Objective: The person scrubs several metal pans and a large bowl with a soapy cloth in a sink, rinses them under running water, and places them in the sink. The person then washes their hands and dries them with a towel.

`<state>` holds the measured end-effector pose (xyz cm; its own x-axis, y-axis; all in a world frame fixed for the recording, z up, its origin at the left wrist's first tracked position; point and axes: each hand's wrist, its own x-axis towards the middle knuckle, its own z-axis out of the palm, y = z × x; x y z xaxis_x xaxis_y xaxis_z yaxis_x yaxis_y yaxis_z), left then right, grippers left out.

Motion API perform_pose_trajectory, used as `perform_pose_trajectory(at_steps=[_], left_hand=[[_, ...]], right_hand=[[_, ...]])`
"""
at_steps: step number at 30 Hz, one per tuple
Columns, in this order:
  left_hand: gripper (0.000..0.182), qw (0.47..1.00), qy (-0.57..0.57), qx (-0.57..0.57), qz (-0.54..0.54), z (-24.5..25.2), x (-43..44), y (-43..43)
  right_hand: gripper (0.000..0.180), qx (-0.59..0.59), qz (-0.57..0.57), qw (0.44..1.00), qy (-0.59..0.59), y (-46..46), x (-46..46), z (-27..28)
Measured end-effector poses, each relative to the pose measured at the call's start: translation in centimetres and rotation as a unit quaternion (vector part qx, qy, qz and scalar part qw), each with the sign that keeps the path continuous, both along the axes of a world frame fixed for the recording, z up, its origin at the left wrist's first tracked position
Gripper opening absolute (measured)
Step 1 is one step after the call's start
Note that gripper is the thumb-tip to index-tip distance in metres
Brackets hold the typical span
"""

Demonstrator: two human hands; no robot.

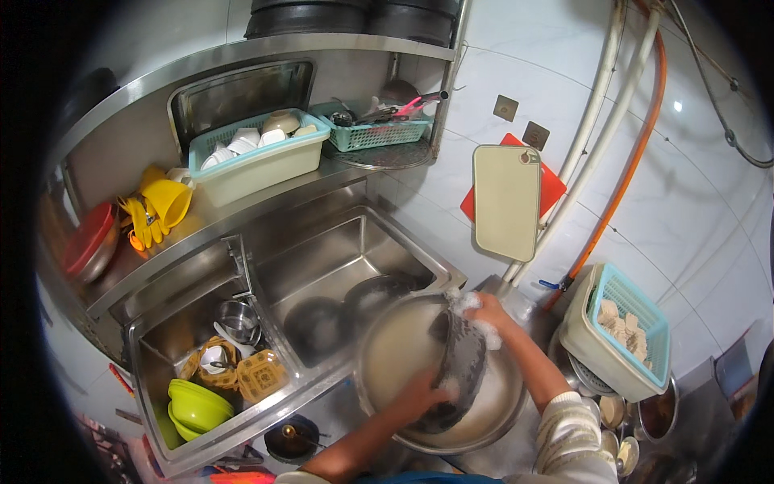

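Note:
A dark, blackened bowl-shaped pot stands tilted inside a wide metal basin of cloudy, soapy water. My left hand grips the pot's near side, its fingers partly hidden inside the pot or blurred. At the far rim is my right hand, its fingers curled at the edge amid white foam. Whether the foam hides a sponge or cloth, I cannot tell. Behind the basin, more dark round pans lie in the right compartment of the steel sink.
The left sink compartment holds green bowls, patterned brown dishes and a small metal pot. Above runs a shelf with a cup-filled basket and yellow gloves. A pale blue basket stands right. Cutting boards hang on the wall.

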<state>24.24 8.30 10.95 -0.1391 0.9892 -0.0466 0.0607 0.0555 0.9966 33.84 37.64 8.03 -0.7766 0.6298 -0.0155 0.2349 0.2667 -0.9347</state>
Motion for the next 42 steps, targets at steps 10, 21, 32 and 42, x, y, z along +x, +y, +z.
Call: perform_pose_trajectory(at_steps=[10, 21, 32, 42], left_hand=[[0.051, 0.996, -0.032, 0.071, -0.043, 1.5, -0.2, 3.2], [0.068, 0.987, -0.089, 0.133, 0.017, 7.9, -1.7, 1.2], [0.041, 0.880, -0.345, 0.305, 0.119, 14.1, 1.0, 4.1], [0.036, 0.849, -0.296, 0.396, 0.185, 12.7, 3.7, 7.0]], right_hand=[[0.036, 0.176, 0.039, 0.979, 0.092, -2.4, 4.3, 6.6], [0.033, -0.231, -0.134, 0.931, 0.249, -5.2, 7.9, -1.8], [0.039, -0.206, -0.283, 0.847, 0.400, -12.7, 4.8, -8.2], [0.022, -0.021, -0.502, 0.816, 0.285, -22.3, 3.8, -8.3]])
